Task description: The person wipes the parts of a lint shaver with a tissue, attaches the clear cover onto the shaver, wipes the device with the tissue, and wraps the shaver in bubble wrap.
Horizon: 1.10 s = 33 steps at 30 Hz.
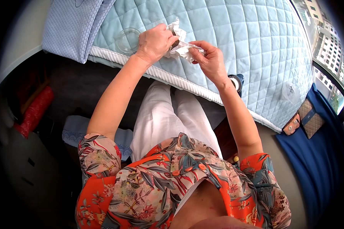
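Crumpled white paper [176, 27] is held up over the quilted light-blue bedspread [252, 42]. A small dark brown lump [175, 42] shows within its folds; its kind is unclear. My left hand [155, 42] is closed at the left side of the paper, fingers curled against the paper and the lump. Thumb and fingers of my right hand [210, 60] pinch the paper's right end. Just left of my left hand, a clear round dish [128, 40] rests on the bedspread, partly hidden by that hand.
A dark blue cylindrical object with a pale top [236, 81] stands by my right wrist. Farther right lies a clear plastic container [290, 92]. A folded blue-grey cloth [73, 28] lies at the left. Beyond the bed's right corner are a quilted pouch [310, 116] and blue fabric [319, 160].
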Available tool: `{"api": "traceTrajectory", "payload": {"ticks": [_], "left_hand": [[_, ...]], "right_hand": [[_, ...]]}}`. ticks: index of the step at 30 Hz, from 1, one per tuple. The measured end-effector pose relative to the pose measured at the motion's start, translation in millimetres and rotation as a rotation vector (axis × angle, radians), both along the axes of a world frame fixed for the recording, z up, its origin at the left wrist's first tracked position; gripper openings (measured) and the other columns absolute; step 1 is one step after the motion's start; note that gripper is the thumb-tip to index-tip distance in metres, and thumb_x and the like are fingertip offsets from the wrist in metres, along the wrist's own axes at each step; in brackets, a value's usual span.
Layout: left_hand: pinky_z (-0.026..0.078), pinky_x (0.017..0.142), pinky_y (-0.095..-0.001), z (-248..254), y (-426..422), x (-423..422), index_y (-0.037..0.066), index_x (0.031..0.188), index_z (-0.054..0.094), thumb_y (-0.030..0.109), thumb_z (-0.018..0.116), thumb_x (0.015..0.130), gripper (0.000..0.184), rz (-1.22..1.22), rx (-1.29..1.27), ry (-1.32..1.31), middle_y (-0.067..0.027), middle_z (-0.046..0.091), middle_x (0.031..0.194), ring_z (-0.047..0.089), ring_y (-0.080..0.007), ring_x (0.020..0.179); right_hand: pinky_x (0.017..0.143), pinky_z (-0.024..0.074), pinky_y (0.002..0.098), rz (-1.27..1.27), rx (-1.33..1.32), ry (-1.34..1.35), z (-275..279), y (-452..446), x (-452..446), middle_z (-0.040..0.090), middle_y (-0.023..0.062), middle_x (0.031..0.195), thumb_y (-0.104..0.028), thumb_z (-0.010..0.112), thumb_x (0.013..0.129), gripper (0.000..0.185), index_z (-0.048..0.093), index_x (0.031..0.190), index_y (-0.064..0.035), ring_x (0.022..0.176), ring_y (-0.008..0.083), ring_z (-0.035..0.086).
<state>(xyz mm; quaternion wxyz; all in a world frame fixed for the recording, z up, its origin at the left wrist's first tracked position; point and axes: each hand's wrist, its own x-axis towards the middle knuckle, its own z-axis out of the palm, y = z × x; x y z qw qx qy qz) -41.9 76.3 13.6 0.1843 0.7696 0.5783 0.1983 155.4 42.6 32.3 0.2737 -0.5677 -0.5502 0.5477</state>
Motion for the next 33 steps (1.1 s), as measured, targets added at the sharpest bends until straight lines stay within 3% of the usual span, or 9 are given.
{"api": "traceTrajectory", "payload": {"ticks": [4,7,13,14,20,23,26,29,33], "left_hand": [[0.045,0.057,-0.0347,0,7,1,0.014,0.079,0.068,0.024,0.064,0.078,0.012,0.074,0.019,-0.106,-0.0021,0.057,0.075,0.059,-0.0223,0.067],[0.046,0.058,-0.0344,3,24,14,0.015,0.080,0.068,0.023,0.064,0.078,0.010,0.050,0.057,-0.070,-0.0017,0.057,0.075,0.059,-0.0217,0.069],[0.049,0.067,-0.0380,-9,65,59,0.016,0.079,0.068,0.013,0.059,0.074,0.011,-0.313,0.015,0.304,-0.0032,0.059,0.084,0.060,-0.0237,0.084],[0.049,0.070,-0.0400,-11,70,66,0.015,0.076,0.067,0.011,0.056,0.073,0.012,-0.353,-0.093,0.412,-0.0058,0.059,0.089,0.059,-0.0263,0.087],[0.048,0.072,-0.0404,-18,76,60,0.013,0.074,0.064,0.012,0.055,0.075,0.009,-0.463,-0.003,0.438,-0.0060,0.059,0.091,0.059,-0.0268,0.088],[0.049,0.072,-0.0394,-8,89,46,0.013,0.076,0.064,0.015,0.057,0.077,0.008,-0.361,-0.201,0.250,-0.0046,0.059,0.090,0.059,-0.0265,0.087],[0.050,0.064,-0.0386,-7,114,18,0.008,0.074,0.068,0.022,0.061,0.070,0.016,-0.120,-0.281,-0.040,-0.0126,0.064,0.073,0.063,-0.0292,0.070],[0.050,0.064,-0.0380,-24,125,5,0.006,0.070,0.068,0.021,0.060,0.068,0.017,-0.061,-0.185,-0.046,-0.0153,0.065,0.070,0.063,-0.0299,0.068],[0.050,0.066,-0.0387,-42,125,-3,0.008,0.075,0.068,0.022,0.062,0.069,0.017,-0.122,-0.002,0.014,-0.0159,0.065,0.079,0.063,-0.0310,0.074]], "right_hand": [[0.054,0.0421,0.0213,0.091,0.086,-0.170,7,-10,-4,0.058,-0.0003,0.065,-0.014,0.061,0.088,0.018,0.064,0.102,-0.0035,0.061,0.0043,0.051],[0.051,0.0417,0.0250,0.063,0.088,-0.151,-3,-18,0,0.060,0.0067,0.062,-0.015,0.062,0.084,0.018,0.065,0.100,-0.0064,0.050,0.0085,0.047],[0.054,0.0434,0.0237,0.018,0.065,-0.118,-9,-27,10,0.062,0.0065,0.065,-0.015,0.062,0.085,0.017,0.065,0.099,-0.0057,0.054,0.0077,0.051],[0.054,0.0436,0.0235,0.015,0.064,-0.120,-10,-27,12,0.063,0.0064,0.066,-0.014,0.062,0.085,0.017,0.065,0.099,-0.0054,0.055,0.0074,0.052],[0.054,0.0437,0.0236,-0.100,0.050,-0.025,-15,-28,21,0.063,0.0059,0.065,-0.014,0.062,0.086,0.017,0.064,0.100,-0.0036,0.057,0.0064,0.053],[0.054,0.0432,0.0231,-0.119,0.023,-0.030,-16,-28,27,0.062,0.0046,0.065,-0.014,0.062,0.086,0.017,0.064,0.100,-0.0037,0.058,0.0062,0.053],[0.053,0.0426,0.0226,-0.178,-0.037,0.051,-13,-29,26,0.061,0.0036,0.065,-0.014,0.062,0.086,0.017,0.065,0.100,-0.0038,0.058,0.0060,0.053],[0.053,0.0420,0.0224,-0.169,-0.054,0.015,-14,-29,28,0.061,0.0032,0.065,-0.015,0.062,0.086,0.018,0.065,0.100,-0.0037,0.058,0.0060,0.053],[0.052,0.0420,0.0228,-0.176,-0.061,0.018,-12,-31,21,0.060,0.0033,0.064,-0.015,0.061,0.086,0.018,0.065,0.100,-0.0038,0.057,0.0065,0.053]]}}
